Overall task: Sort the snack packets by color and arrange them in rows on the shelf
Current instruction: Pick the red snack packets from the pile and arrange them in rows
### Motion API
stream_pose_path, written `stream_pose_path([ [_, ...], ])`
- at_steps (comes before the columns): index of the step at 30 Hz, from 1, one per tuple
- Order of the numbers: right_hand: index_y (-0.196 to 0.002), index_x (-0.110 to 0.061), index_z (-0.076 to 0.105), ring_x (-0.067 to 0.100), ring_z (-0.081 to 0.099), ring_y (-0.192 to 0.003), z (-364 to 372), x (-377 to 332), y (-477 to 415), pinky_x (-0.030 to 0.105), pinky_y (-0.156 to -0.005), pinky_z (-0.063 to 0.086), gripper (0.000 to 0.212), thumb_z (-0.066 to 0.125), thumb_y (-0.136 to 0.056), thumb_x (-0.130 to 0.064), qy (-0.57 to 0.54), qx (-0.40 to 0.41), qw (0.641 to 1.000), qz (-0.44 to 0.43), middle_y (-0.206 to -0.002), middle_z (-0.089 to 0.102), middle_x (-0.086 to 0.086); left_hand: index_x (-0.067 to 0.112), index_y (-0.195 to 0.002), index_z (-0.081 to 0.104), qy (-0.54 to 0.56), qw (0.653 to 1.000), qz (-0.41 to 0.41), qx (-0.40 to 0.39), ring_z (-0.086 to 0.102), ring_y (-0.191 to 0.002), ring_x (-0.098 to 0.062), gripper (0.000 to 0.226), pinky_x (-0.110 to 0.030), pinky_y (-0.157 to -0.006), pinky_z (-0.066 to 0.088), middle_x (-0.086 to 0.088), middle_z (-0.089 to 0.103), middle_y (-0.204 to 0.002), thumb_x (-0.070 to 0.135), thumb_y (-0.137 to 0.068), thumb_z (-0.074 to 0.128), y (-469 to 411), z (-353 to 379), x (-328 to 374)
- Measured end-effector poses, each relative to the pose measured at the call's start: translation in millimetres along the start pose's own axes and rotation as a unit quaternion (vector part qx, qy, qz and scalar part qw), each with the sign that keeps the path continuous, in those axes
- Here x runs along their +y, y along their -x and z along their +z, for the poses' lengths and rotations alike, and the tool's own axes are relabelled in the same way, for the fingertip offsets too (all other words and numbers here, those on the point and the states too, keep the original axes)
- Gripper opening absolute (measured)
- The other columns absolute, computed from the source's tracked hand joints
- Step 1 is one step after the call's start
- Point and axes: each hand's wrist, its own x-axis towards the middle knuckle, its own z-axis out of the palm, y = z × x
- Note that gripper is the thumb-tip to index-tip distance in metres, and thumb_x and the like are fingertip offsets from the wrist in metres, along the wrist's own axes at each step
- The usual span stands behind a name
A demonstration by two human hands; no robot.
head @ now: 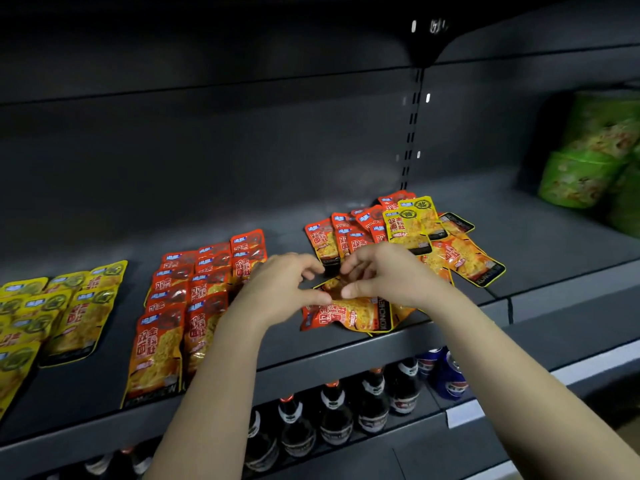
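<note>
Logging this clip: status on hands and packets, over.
Left hand and right hand both pinch one orange packet at shelf front. Yellow rows left, orange rows centre, mixed pile behind, unsorted. Nothing blocks orange rows.

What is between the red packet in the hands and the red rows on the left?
Nothing visible. The red-orange foil snack packet, pinched by the left hand and right hand, lies just right of the rows of red packets, with only bare grey metal shelf between.
</note>
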Motion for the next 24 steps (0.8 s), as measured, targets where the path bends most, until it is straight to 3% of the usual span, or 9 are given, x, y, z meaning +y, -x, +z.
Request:
stream_pose_path([
  [3, -0.104, -0.022, 0.072, -0.007, 0.055, -0.068, 6.5, -5.2, 0.2, 0.008, -0.063, 0.041, 0.041, 0.088, -0.066, -0.031, 0.042, -0.031, 0.999, -0.014, -0.091, 0.069, -0.010, 0.029, -0.117, 0.064, 0.001, 1.000, -0.007, 0.013, 0.059, -0.102, -0.012, 0.050, -0.041, -0.093, 0.050, 0.012, 0.060, -0.106, 0.042, -0.072, 0.080, 1.1, -1.7, -3.6],
  [8, -0.115, -0.021, 0.070, 0.013, 0.058, -0.098, 10.7, -7.7, -3.1, 0.029, -0.087, 0.047, 0.055, 0.086, -0.066, -0.040, 0.127, -0.070, 0.989, -0.021, -0.109, 0.062, -0.005, 0.029, -0.118, 0.063, -0.017, 0.999, -0.018, 0.025, 0.059, -0.105, -0.010, 0.048, -0.040, -0.094, 0.049, 0.009, 0.063, -0.115, 0.041, -0.075, 0.079, 5.6, -3.7, -8.2],
  [12, -0.109, -0.023, 0.072, 0.015, 0.056, -0.100, 10.5, -9.8, -2.5, 0.032, -0.089, 0.046, 0.045, 0.084, -0.069, -0.039, 0.139, -0.085, 0.987, -0.013, -0.107, 0.059, -0.005, 0.028, -0.120, 0.062, -0.020, 0.999, -0.023, 0.026, 0.059, -0.106, -0.011, 0.049, -0.041, -0.094, 0.050, 0.008, 0.063, -0.117, 0.040, -0.075, 0.079, 7.7, -4.5, -9.8],
  [16, -0.091, -0.027, 0.068, 0.010, 0.057, -0.087, 9.8, -7.7, -4.1, 0.027, -0.075, 0.045, 0.034, 0.089, -0.064, -0.030, 0.076, -0.067, 0.995, 0.018, -0.091, 0.061, -0.011, 0.029, -0.120, 0.062, -0.023, 0.999, -0.023, 0.024, 0.059, -0.104, -0.010, 0.049, -0.041, -0.094, 0.049, 0.008, 0.064, -0.116, 0.040, -0.075, 0.079, 7.1, -4.6, -11.1],
  [19, -0.079, -0.028, 0.060, 0.016, 0.062, -0.088, 3.2, -2.8, -5.1, 0.033, -0.080, 0.051, 0.035, 0.090, -0.061, -0.023, 0.001, -0.038, 0.999, 0.037, -0.091, 0.066, -0.003, 0.029, -0.118, 0.063, -0.018, 0.999, -0.023, 0.025, 0.059, -0.103, -0.011, 0.048, -0.041, -0.093, 0.049, 0.008, 0.063, -0.113, 0.039, -0.074, 0.080, 4.8, -5.1, -10.8],
  [22, -0.083, -0.026, 0.058, 0.015, 0.061, -0.099, -10.4, 5.2, -5.1, 0.033, -0.088, 0.049, 0.036, 0.088, -0.066, -0.019, -0.042, 0.027, 0.998, 0.045, -0.098, 0.067, 0.000, 0.028, -0.117, 0.064, -0.011, 0.999, -0.016, 0.027, 0.059, -0.103, -0.011, 0.048, -0.040, -0.092, 0.050, 0.008, 0.064, -0.113, 0.039, -0.074, 0.080, 0.6, -5.0, -6.9],
  [24, -0.098, -0.022, 0.061, 0.016, 0.059, -0.108, -19.2, 11.7, -5.0, 0.035, -0.097, 0.047, 0.037, 0.085, -0.071, -0.018, -0.093, 0.068, 0.992, 0.051, -0.107, 0.066, 0.001, 0.028, -0.116, 0.064, -0.008, 1.000, -0.005, 0.029, 0.059, -0.101, -0.011, 0.047, -0.037, -0.092, 0.050, 0.007, 0.064, -0.112, 0.039, -0.074, 0.080, -2.8, -3.6, -2.3],
])
